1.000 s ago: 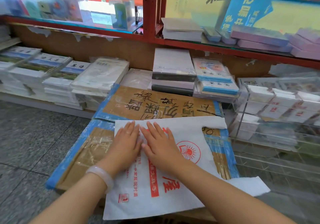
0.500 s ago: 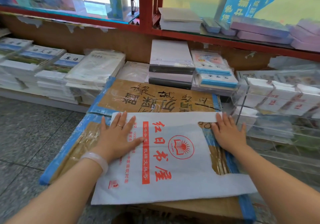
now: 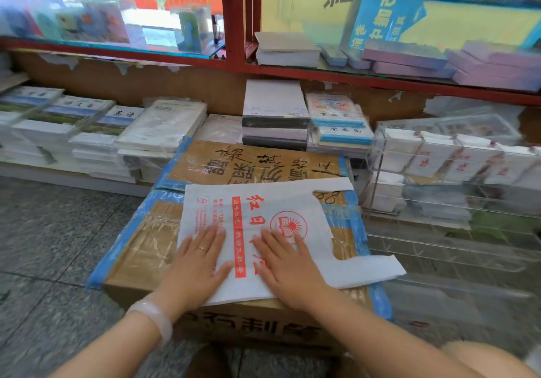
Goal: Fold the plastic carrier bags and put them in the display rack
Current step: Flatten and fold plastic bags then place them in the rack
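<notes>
A white plastic carrier bag (image 3: 263, 202) with red print and a round sun-and-book logo lies flat on a taped cardboard box (image 3: 140, 248). Its two handle strips reach to the right, one at the far edge, one at the near edge. My left hand (image 3: 199, 263) presses flat on the bag's near left part, fingers straight. My right hand (image 3: 289, 263) presses flat beside it, over the red characters below the logo. The clear acrylic display rack (image 3: 448, 172) stands to the right of the box and holds several folded white bags.
Stacks of wrapped books (image 3: 87, 134) line the low shelf behind and left of the box. A second taped box (image 3: 257, 161) lies just behind. A red-framed glass shelf (image 3: 234, 26) with books runs above. Grey tiled floor (image 3: 49, 231) spreads to the left.
Both hands spread apart across the bag, smoothing it flat, then came back together toward the near edge. The bag now lies flatter and fully on the box.
</notes>
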Demonstrator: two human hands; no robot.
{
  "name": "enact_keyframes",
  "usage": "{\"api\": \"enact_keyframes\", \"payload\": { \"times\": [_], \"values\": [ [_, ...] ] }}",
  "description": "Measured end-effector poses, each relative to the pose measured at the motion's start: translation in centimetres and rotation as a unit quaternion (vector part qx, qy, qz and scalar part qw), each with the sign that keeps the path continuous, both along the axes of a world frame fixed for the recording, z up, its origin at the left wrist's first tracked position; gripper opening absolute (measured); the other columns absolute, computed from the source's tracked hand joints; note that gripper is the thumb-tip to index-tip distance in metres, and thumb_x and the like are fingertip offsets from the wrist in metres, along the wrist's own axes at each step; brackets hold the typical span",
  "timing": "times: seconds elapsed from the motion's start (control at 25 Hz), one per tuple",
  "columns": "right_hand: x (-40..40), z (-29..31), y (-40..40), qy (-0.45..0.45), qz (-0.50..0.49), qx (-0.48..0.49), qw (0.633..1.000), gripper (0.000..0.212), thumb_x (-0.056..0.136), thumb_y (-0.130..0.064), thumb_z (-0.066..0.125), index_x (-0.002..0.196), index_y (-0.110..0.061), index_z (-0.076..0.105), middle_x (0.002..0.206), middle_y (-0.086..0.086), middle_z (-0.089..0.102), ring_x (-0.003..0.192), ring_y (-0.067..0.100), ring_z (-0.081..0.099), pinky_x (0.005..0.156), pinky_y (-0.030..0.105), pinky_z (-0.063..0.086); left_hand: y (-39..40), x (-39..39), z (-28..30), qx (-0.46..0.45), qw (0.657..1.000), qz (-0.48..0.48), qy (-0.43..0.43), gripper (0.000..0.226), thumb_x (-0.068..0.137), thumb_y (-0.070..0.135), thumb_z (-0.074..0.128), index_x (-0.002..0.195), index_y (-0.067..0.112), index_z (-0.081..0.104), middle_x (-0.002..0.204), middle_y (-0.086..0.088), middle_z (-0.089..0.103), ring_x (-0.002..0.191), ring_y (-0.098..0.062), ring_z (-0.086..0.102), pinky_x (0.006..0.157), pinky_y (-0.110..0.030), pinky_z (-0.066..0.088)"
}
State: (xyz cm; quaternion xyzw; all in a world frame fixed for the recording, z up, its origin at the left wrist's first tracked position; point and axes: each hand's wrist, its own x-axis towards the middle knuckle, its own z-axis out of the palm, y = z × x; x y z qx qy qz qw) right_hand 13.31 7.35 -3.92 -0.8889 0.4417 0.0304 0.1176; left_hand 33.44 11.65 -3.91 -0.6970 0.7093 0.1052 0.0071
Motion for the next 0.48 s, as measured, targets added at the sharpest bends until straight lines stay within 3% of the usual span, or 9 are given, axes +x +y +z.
{"api": "enact_keyframes", "payload": {
  "times": [0.12,0.24,0.36,0.4,0.48],
  "values": [
    [-6.5,-0.1,-1.1,0.047,-0.092,-0.017,0.995,0.121,0.038,-0.069,-0.050,0.147,-0.028,-0.015,0.151,-0.009,-0.024,0.144,0.011,-0.014,0.111,0.042,-0.017,2.5,2.3,0.5,0.029,1.000,0.011,0.001,0.109,0.039,0.084,-0.036,0.133,0.028,-0.033,0.147,0.007,-0.033,0.134,-0.006,-0.030,0.111,-0.032,-0.018],
    [-12.1,1.0,-1.4,0.108,-0.169,-0.017,0.980,0.120,0.038,-0.069,-0.052,0.146,-0.026,-0.018,0.153,-0.009,-0.022,0.144,0.011,-0.014,0.113,0.048,-0.014,3.6,3.7,1.0,0.082,0.996,-0.040,-0.006,0.115,0.044,0.095,-0.016,0.131,0.024,-0.039,0.142,0.004,-0.042,0.131,-0.012,-0.038,0.103,-0.030,-0.031],
    [-13.9,3.4,-0.8,0.124,-0.177,-0.022,0.976,0.080,0.081,-0.069,-0.015,0.147,-0.024,-0.018,0.156,-0.003,-0.018,0.146,0.013,-0.009,0.116,0.048,-0.006,4.6,5.1,1.6,0.114,0.985,-0.122,-0.047,0.116,0.050,0.097,0.021,0.124,0.039,-0.047,0.135,0.004,-0.052,0.128,-0.017,-0.046,0.100,-0.032,-0.036],
    [-13.8,3.9,-0.6,0.099,-0.151,-0.022,0.983,0.081,0.083,-0.072,-0.005,0.150,-0.026,-0.011,0.157,-0.004,-0.013,0.146,0.013,-0.004,0.117,0.044,-0.002,5.0,5.7,1.3,0.075,0.985,-0.149,-0.044,0.118,0.054,0.092,0.034,0.126,0.043,-0.045,0.138,0.003,-0.048,0.130,-0.017,-0.043,0.099,-0.030,-0.038],
    [-12.7,4.6,0.7,0.059,-0.043,0.024,0.997,0.090,0.074,-0.085,0.010,0.149,-0.036,-0.002,0.157,-0.008,-0.009,0.146,0.013,0.004,0.117,0.035,0.005,5.5,6.4,0.8,-0.025,0.988,-0.150,0.004,0.107,0.074,0.067,0.056,0.137,0.047,-0.029,0.153,0.002,-0.021,0.142,-0.016,-0.015,0.108,-0.026,-0.027]
  ]
}}
